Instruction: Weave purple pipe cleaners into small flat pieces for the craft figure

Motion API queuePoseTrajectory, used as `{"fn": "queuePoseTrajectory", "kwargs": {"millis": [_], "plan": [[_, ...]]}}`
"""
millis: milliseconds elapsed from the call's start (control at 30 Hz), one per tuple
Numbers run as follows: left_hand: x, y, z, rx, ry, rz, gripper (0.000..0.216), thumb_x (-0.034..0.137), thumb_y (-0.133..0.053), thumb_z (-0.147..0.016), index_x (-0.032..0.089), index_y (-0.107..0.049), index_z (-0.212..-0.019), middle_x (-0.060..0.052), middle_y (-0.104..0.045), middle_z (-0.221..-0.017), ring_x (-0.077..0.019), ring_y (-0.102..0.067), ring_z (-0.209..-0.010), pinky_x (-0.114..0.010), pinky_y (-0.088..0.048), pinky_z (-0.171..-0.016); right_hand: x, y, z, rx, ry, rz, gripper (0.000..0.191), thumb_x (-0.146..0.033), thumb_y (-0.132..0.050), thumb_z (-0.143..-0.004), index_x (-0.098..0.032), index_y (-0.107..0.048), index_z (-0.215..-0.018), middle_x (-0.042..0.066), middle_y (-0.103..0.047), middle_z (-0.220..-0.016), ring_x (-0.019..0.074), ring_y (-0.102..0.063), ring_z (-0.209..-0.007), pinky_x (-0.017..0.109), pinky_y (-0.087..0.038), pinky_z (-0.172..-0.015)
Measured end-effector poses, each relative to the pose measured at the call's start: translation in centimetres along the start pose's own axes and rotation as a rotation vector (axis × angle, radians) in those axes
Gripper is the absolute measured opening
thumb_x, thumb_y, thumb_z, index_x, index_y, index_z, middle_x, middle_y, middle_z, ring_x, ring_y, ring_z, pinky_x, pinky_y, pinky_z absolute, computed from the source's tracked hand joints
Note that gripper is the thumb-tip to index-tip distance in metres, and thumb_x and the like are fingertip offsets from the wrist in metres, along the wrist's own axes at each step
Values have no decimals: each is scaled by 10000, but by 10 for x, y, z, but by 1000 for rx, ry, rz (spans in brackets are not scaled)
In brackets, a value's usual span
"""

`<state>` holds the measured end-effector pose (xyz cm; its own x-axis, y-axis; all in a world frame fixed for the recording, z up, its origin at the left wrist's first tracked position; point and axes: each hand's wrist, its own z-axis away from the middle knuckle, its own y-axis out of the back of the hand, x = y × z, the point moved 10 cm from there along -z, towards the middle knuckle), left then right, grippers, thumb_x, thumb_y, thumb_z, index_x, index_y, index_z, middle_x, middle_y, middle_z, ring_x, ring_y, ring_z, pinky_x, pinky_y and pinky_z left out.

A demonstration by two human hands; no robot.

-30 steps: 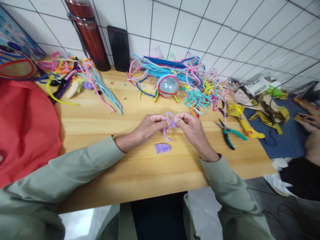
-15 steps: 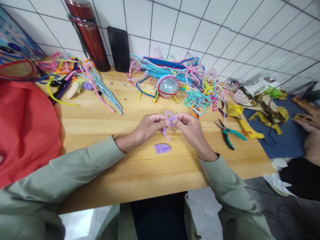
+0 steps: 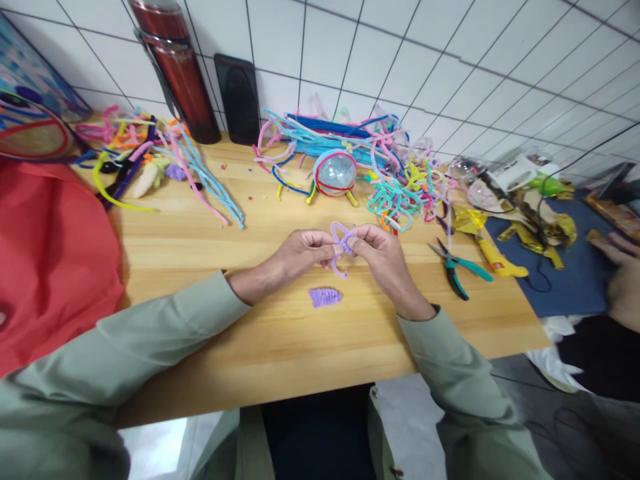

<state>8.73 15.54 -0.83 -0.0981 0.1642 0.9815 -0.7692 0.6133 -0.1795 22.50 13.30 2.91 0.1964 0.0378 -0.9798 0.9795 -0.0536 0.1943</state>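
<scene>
Between my two hands is a purple pipe cleaner [image 3: 339,268], bent into a loop above the fingers with its tail hanging curled below. My left hand [image 3: 307,252] pinches it from the left, thumb against fingertips. My right hand [image 3: 379,257] pinches the same pipe cleaner from the other side, where it looks wound into a small bundle partly hidden by the fingers. Just below the hands, a flat purple piece of coiled pipe cleaner [image 3: 325,297] lies on the wooden table [image 3: 280,340], touched by neither hand.
Pliers [image 3: 457,267] and a yellow glue gun [image 3: 501,259] lie to the right. Behind are a clear ball [image 3: 336,173], a heap of pipe cleaners [image 3: 330,140], a phone [image 3: 237,100] and a red flask [image 3: 180,73]. Red cloth [image 3: 55,260] covers the left. Another person's hand [image 3: 623,257] is far right.
The hanging tail of the purple pipe cleaner has swung slightly right and curls more at its end. Both my hands stay nearly in place. The other person's hand has shifted a little.
</scene>
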Motion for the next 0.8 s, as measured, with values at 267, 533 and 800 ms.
{"fn": "queuePoseTrajectory", "kwargs": {"millis": [267,533,800], "plan": [[-5,-7,-2,-75,10,-62,277,419,-828,-814,155,-744,-807,-19,-726,-750,-124,-623,-684,-253,-515,-699,3,0,-2,-55,-9,52,280,-464,-762,-865,-213,-694,-761,0,-705,-724,151,-614,-689,314,-523,-726],[1,-5,-3,-91,10,-130,182,341,-767,-836,163,-743,-812,-9,-715,-747,-130,-620,-695,-254,-510,-710,6,0,-4,-76,-30,32,301,-491,-778,-871,-214,-706,-779,7,-733,-747,149,-629,-690,310,-528,-710],[2,-6,-2,-72,16,-143,125,280,-718,-842,163,-733,-799,-1,-706,-737,-119,-617,-684,-244,-512,-709,3,4,-1,-38,-4,-24,271,-455,-842,-814,-226,-738,-916,10,-776,-812,165,-685,-721,337,-578,-723]]}}
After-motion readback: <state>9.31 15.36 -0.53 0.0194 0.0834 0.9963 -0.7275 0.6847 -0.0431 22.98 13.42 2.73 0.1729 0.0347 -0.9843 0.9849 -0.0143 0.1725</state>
